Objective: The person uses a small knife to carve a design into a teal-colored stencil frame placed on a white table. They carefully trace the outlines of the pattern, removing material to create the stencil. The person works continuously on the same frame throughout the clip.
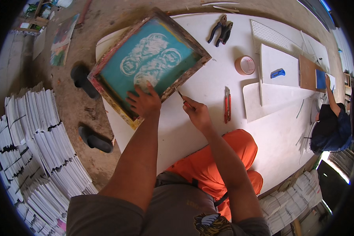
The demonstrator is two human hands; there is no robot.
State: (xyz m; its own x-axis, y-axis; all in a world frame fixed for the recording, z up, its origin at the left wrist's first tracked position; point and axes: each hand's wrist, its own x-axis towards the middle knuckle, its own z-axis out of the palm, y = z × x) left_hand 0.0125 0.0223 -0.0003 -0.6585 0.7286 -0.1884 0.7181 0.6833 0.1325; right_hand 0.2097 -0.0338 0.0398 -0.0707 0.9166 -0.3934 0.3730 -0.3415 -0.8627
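Left hand pins a screen-printing frame, right hand works a thin blade at its edge.

Left hand fingers spread wide, flat on the teal mesh of the wooden frame, likely to keep it from sliding. Right hand fingers pinched on a thin tool, tip at the frame's near-right edge. Red utility knife just right; tape roll and pliers farther. White board on dirt floor, paper stacks left, another person far right.
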